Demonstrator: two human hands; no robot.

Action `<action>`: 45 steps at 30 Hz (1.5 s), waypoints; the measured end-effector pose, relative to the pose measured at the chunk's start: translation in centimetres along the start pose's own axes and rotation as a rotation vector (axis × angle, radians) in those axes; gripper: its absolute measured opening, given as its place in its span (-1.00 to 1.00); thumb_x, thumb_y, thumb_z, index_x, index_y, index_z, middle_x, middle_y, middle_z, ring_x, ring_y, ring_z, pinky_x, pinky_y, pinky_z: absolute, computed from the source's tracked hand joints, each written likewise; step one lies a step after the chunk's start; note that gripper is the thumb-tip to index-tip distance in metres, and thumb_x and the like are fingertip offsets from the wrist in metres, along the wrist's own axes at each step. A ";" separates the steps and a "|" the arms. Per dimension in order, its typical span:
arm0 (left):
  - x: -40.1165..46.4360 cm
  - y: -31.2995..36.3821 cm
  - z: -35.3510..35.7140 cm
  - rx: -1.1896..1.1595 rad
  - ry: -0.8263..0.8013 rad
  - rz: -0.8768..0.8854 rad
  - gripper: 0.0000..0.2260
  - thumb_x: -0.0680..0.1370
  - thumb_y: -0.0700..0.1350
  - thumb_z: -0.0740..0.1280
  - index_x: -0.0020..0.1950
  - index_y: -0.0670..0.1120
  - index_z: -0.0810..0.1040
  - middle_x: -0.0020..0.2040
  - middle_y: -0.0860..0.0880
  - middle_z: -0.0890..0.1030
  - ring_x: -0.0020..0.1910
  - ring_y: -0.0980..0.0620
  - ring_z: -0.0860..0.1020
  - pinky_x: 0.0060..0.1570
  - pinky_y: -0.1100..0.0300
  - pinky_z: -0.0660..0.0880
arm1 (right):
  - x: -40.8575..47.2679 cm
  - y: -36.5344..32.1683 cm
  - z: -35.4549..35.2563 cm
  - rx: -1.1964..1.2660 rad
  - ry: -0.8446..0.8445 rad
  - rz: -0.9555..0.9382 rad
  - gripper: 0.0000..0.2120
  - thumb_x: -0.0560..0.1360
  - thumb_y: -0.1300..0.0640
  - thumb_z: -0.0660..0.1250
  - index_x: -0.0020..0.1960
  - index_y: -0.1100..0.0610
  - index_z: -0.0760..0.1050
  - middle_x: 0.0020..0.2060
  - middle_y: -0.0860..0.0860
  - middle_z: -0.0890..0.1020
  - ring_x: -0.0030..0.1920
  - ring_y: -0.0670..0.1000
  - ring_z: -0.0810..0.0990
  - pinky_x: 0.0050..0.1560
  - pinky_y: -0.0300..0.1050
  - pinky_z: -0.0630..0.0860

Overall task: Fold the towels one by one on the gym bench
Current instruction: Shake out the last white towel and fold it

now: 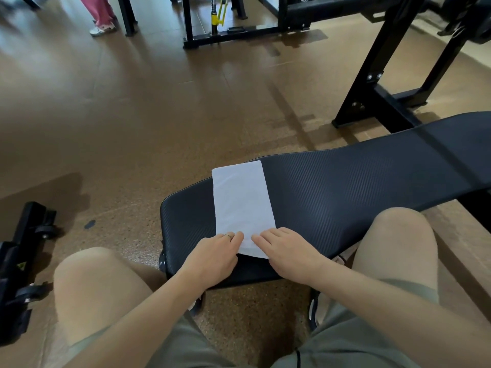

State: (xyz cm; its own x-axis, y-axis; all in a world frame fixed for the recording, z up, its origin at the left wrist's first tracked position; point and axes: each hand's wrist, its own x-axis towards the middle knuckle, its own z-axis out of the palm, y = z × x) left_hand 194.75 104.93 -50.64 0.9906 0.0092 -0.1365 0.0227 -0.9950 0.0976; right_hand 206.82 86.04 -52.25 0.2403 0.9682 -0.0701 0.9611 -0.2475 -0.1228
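A white towel (242, 205), folded into a long narrow strip, lies flat across the near end of the black padded gym bench (345, 181). Its far short edge reaches the bench's far side. My left hand (215, 257) sits at the towel's near left corner, fingertips on the cloth. My right hand (285, 252) lies on the near right corner, fingers fairly straight and pointing left over the edge. Whether either thumb is under the cloth is hidden.
My bare knees flank the bench end, left knee (93, 288) and right knee (398, 245). A black wheeled frame (24, 251) stands on the brown floor at left. Black rack legs (377, 96) rise behind the bench. A person's legs (102, 14) stand far back left.
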 end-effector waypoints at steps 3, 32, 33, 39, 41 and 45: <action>-0.3 -0.4 0.8 0.072 0.012 0.124 -0.81 0.44 -0.13 0.38 -0.01 -0.05 0.43 -0.20 0.04 0.50 -0.31 0.01 0.52 -0.49 0.13 0.30 | 0.1 -0.1 0.0 0.072 0.058 0.076 -0.78 0.60 0.21 0.18 0.21 0.10 0.48 0.01 0.00 0.61 0.01 0.06 0.59 0.04 -0.02 0.53; -1.4 -3.5 1.3 -0.641 0.035 -0.141 -0.87 0.72 0.02 0.15 0.14 0.08 0.48 -0.22 0.10 0.58 -0.22 0.11 0.55 -0.21 0.09 0.46 | -0.1 1.0 -1.3 0.946 0.119 0.682 -0.63 0.66 -0.12 0.24 -0.21 0.08 0.34 -0.36 -0.04 0.41 -0.36 -0.09 0.35 -0.29 -0.13 0.32; -1.2 -3.3 1.5 -0.637 0.036 -0.175 -0.85 0.72 0.03 0.13 0.15 0.08 0.48 -0.21 0.10 0.59 -0.21 0.11 0.56 -0.19 0.08 0.48 | 0.3 0.8 -1.0 0.934 0.140 0.711 -0.65 0.67 -0.11 0.22 -0.21 0.05 0.33 -0.37 -0.05 0.42 -0.36 -0.08 0.35 -0.30 -0.12 0.32; -0.6 -2.4 2.6 -0.644 0.071 -0.294 -0.80 0.73 0.07 0.06 0.14 0.08 0.46 -0.23 0.10 0.59 -0.24 0.12 0.56 -0.18 0.04 0.51 | 1.5 0.2 0.1 0.440 0.220 0.765 -0.72 0.70 -0.12 0.10 -0.03 0.02 0.44 -0.28 -0.05 0.49 -0.23 -0.02 0.45 -0.05 -0.01 0.44; -0.6 -2.3 2.8 -0.660 0.072 -0.307 -0.81 0.73 0.08 0.06 0.12 0.11 0.45 -0.23 0.10 0.60 -0.24 0.12 0.57 -0.19 0.04 0.51 | 1.5 0.0 0.3 0.460 0.226 0.795 -0.73 0.70 -0.11 0.09 -0.03 0.02 0.42 -0.27 -0.06 0.48 -0.22 -0.02 0.44 -0.10 -0.03 0.43; -0.6 -2.0 2.9 -0.664 0.122 -0.327 -0.89 0.72 0.06 0.12 0.07 0.14 0.41 -0.25 0.14 0.58 -0.26 0.13 0.56 -0.28 0.16 0.43 | 1.6 -0.6 0.9 0.471 0.263 0.818 -0.80 0.70 -0.08 0.11 -0.03 -0.01 0.35 -0.26 -0.08 0.46 -0.23 -0.06 0.44 -0.17 -0.05 0.46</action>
State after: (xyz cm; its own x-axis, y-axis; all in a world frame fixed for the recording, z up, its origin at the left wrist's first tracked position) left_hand 193.72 106.64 -53.63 0.9266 0.3432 -0.1538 0.3564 -0.6704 0.6508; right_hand 206.49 87.68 -53.14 0.8861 0.4540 -0.0935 0.3450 -0.7807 -0.5211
